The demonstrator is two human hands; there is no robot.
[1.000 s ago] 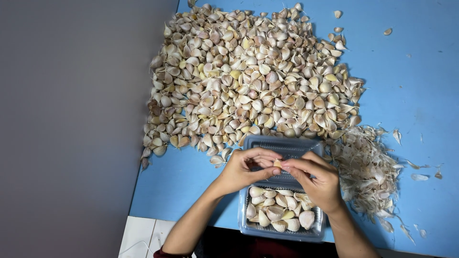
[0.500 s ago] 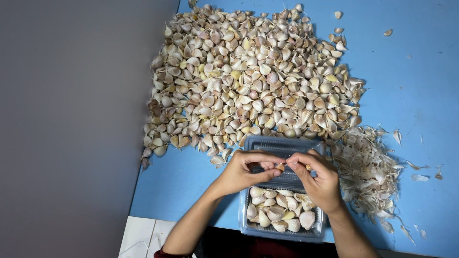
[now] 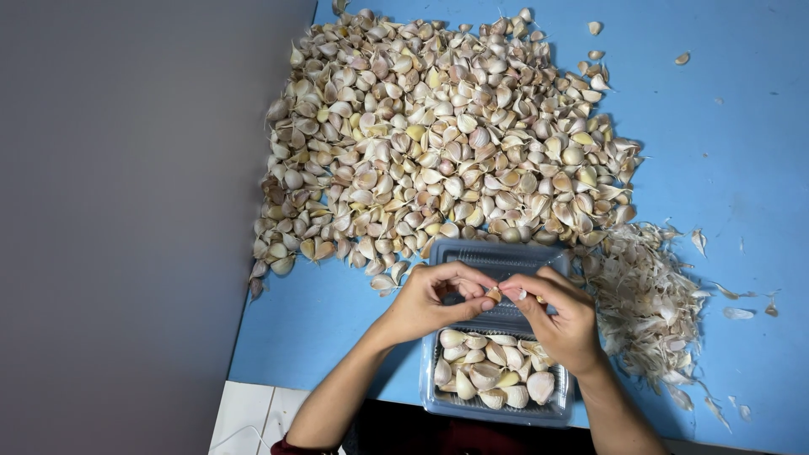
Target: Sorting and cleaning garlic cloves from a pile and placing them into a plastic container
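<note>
My left hand (image 3: pixel 434 302) and my right hand (image 3: pixel 556 318) meet above a clear plastic tray (image 3: pixel 497 257), pinching one garlic clove (image 3: pixel 495 294) between their fingertips. The near half of the tray holds several peeled cloves (image 3: pixel 489 375). A big heap of unpeeled garlic cloves (image 3: pixel 438 143) covers the blue tabletop just beyond the tray.
A pile of papery garlic skins (image 3: pixel 649 299) lies right of the tray, with stray flakes (image 3: pixel 737 312) farther right. The blue table (image 3: pixel 742 152) ends at its left edge (image 3: pixel 253 312), next to a grey floor (image 3: pixel 126 227). White tiles (image 3: pixel 244 417) show at the bottom.
Both hands stay over the tray. The fingertips have shifted slightly on the clove, the right hand pulling a little to the right.
</note>
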